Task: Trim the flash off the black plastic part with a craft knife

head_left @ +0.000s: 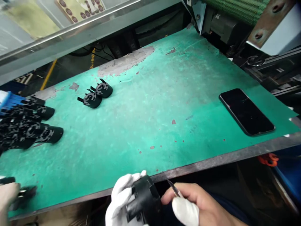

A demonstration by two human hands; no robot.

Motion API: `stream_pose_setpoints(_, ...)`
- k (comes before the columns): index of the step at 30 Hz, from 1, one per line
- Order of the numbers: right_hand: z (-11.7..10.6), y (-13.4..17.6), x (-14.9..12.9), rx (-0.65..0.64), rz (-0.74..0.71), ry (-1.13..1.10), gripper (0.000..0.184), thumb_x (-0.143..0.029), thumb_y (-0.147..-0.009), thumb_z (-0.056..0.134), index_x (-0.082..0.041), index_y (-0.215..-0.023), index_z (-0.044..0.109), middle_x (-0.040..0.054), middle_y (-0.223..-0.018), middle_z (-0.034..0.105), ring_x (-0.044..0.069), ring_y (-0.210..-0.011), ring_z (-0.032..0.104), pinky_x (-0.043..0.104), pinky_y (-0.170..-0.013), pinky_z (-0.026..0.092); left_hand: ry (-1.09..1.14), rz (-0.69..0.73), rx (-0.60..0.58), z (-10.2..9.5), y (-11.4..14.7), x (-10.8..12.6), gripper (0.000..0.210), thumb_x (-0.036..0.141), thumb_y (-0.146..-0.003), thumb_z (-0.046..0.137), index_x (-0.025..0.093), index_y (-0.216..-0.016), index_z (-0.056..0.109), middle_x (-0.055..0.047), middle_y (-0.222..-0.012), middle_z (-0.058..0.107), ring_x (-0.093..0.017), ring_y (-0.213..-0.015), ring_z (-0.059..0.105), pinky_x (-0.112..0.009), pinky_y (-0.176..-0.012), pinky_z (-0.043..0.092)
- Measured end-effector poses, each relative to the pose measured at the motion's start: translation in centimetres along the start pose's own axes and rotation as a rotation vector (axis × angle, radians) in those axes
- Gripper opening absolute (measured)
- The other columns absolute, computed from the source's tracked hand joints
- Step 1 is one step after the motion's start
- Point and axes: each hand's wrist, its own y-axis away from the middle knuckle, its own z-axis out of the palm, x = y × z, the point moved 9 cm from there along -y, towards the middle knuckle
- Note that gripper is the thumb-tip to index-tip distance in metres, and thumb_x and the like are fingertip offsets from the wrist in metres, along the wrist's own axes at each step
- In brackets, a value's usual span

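Note:
My left hand (121,197), in a white glove, is closed around a black plastic part (147,201) with a round body and a stub sticking out. It is just off the table's front edge. My right hand (199,204) pinches a small pointed knife (174,188) between thumb and fingers, the thumb covered in white. The blade points up and left, beside the black part; whether it touches cannot be seen. Two similar black parts (92,99) stand side by side farther back on the green table (145,116).
A cluster of black parts (47,133) and a blue container (11,102) are at the left. At lower left, another person's hand (8,194) is blurred beside a dark part. A phone (246,111) lies at the right. A metal rail (89,23) runs behind the table.

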Motion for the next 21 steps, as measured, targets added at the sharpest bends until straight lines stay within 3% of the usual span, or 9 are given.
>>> stream_pose_setpoints(2, -0.5, 0.3, -0.3, 0.085, -0.013, 0.034, 0.048, -0.07, -0.08, 0.067, -0.025, -0.095, 0.078, 0.0013, -0.07, 0.052, 0.015, -0.062, 0.042, 0.028, -0.056, 0.038, 0.021, -0.031, 0.013, 0.5, 0.1, 0.3, 0.057, 0.063, -0.079, 0.071, 0.034, -0.126, 0.058, -0.01, -0.135, 0.059, -0.038, -0.113, 0.068, -0.056, -0.084, 0.066)
stream_pose_setpoints(4, -0.9, 0.6, -0.7, 0.145, -0.079, 0.037, 0.046, -0.066, -0.081, 0.07, -0.029, -0.107, 0.078, 0.0016, -0.072, 0.055, 0.014, -0.06, 0.044, 0.029, -0.057, 0.041, 0.066, -0.07, 0.023, 0.9, 0.1, 0.4, 0.059, 0.065, -0.078, 0.071, 0.035, -0.127, 0.058, -0.01, -0.136, 0.059, -0.039, -0.112, 0.068, -0.058, -0.084, 0.065)
stream_pose_setpoints(8, -0.3, 1.0, -2.3, 0.08, -0.269, 0.155, 0.046, -0.058, -0.084, 0.072, -0.039, -0.126, 0.072, 0.0034, -0.078, 0.061, 0.016, -0.063, 0.049, 0.033, -0.061, 0.044, 0.146, -0.137, 0.025, 1.4, 0.1, 0.3, 0.045, 0.061, -0.089, 0.058, 0.034, -0.125, 0.059, -0.01, -0.14, 0.057, -0.038, -0.112, 0.069, -0.055, -0.083, 0.066)
stream_pose_setpoints(11, -0.5, 1.1, -3.6, 0.086, -0.346, 0.233, 0.034, -0.06, -0.087, 0.068, -0.03, -0.096, 0.081, 0.0041, -0.072, 0.058, 0.018, -0.062, 0.051, 0.034, -0.061, 0.044, 0.174, -0.218, 0.004, 1.7, 0.2, -0.4, 0.045, 0.058, -0.093, 0.055, 0.031, -0.128, 0.058, -0.013, -0.14, 0.057, -0.037, -0.113, 0.069, -0.053, -0.083, 0.067)
stream_pose_setpoints(14, -0.9, 0.9, -4.3, 0.145, -0.368, 0.257, 0.049, -0.062, -0.091, 0.061, -0.023, -0.062, 0.063, 0.0027, -0.064, 0.051, 0.017, -0.059, 0.046, 0.033, -0.058, 0.04, 0.26, -0.309, 0.019, 1.9, 0.5, -1.3, 0.049, 0.061, -0.091, 0.058, 0.03, -0.128, 0.059, -0.014, -0.14, 0.058, -0.039, -0.113, 0.069, -0.054, -0.085, 0.066)
stream_pose_setpoints(17, -0.8, 0.5, -4.3, 0.163, -0.322, 0.266, 0.05, -0.062, -0.092, 0.058, -0.023, -0.062, 0.051, -0.0006, -0.061, 0.044, 0.015, -0.057, 0.04, 0.031, -0.056, 0.035, 0.323, -0.345, 0.038, 2.2, 0.5, -1.5, 0.05, 0.063, -0.089, 0.06, 0.031, -0.127, 0.06, -0.013, -0.14, 0.058, -0.039, -0.115, 0.068, -0.056, -0.089, 0.064)
stream_pose_setpoints(21, -0.5, -0.2, -3.2, 0.144, -0.213, 0.285, 0.041, -0.059, -0.091, 0.061, -0.023, -0.072, 0.055, -0.0016, -0.064, 0.046, 0.015, -0.059, 0.04, 0.03, -0.056, 0.033, 0.331, -0.341, 0.034, 2.6, 0.8, -1.5, 0.049, 0.063, -0.089, 0.059, 0.031, -0.127, 0.059, -0.012, -0.141, 0.057, -0.038, -0.116, 0.068, -0.055, -0.091, 0.064)
